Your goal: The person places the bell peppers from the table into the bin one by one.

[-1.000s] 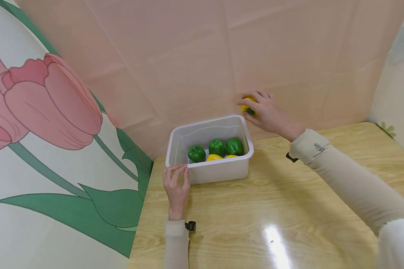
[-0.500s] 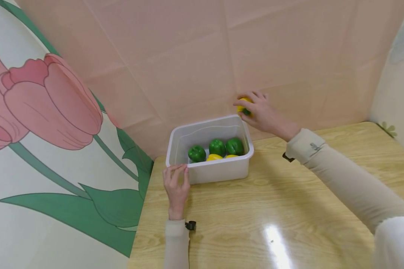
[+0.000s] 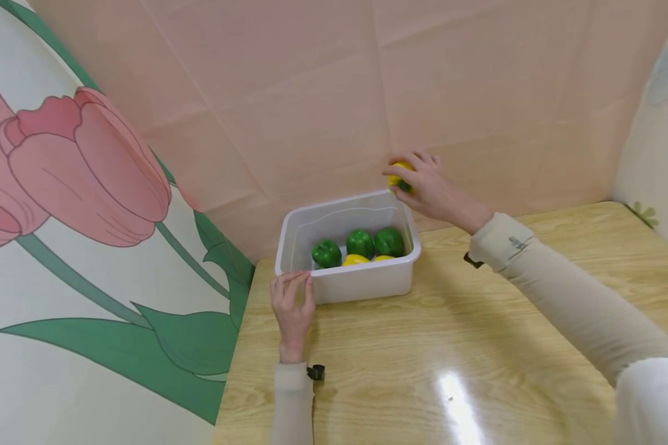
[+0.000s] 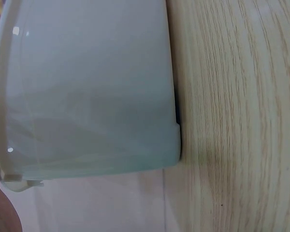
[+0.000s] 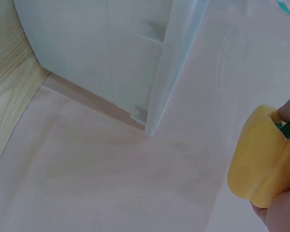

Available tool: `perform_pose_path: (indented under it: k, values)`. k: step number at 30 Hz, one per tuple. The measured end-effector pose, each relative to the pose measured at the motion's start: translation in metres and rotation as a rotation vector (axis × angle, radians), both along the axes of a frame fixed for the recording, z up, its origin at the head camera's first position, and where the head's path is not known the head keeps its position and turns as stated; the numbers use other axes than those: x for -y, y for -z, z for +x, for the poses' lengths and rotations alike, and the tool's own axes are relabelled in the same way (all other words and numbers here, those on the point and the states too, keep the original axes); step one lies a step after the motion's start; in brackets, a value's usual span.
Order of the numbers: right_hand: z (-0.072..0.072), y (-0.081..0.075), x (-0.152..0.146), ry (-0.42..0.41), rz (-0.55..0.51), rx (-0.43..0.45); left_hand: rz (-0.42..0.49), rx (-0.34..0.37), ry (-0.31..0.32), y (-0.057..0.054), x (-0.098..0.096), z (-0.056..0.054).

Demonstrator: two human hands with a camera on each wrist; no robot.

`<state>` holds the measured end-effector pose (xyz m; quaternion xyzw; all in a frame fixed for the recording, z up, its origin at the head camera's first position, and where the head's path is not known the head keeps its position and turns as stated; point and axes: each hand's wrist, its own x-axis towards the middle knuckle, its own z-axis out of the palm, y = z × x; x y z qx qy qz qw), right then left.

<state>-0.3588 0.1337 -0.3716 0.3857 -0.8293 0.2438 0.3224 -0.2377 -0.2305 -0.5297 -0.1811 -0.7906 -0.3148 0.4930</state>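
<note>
In the head view my right hand point(image 3: 431, 188) grips a yellow bell pepper point(image 5: 258, 159) with a green stem, up by the back right corner of a pale grey plastic bin point(image 3: 361, 285). The right wrist view shows thumb and fingers around that pepper, above rim height. My left hand point(image 3: 293, 309) holds the bin's rim at the front left corner, fingertips over the edge. Inside lie three green bell peppers, at left point(image 3: 326, 253), middle point(image 3: 360, 243) and right point(image 3: 388, 241). Two yellow peppers, one of them a yellow pepper point(image 3: 356, 259) near the middle, are partly hidden by the front wall.
The bin stands on a wood-grain table point(image 3: 389, 358), close to a pinkish cloth backdrop point(image 3: 289, 111). A wall with a painted tulip point(image 3: 89, 173) rises at the left. Another pale wall point(image 3: 653, 154) borders the table at the right.
My right hand has moved a little to the left with the yellow bell pepper, closer over the bin's back right corner. The left hand and the bin have stayed in place.
</note>
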Motion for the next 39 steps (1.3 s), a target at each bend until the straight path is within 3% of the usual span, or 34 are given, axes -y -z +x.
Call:
perform_pose_path:
  k: [21, 39]
  values:
    - [-0.003, -0.001, 0.010, -0.040, 0.022, 0.017, -0.004, 0.014, -0.001, -0.002, -0.002, 0.004]
    - [-0.006, -0.006, 0.024, -0.061, 0.043, 0.043, 0.001, 0.013, 0.005, 0.001, -0.001, 0.000]
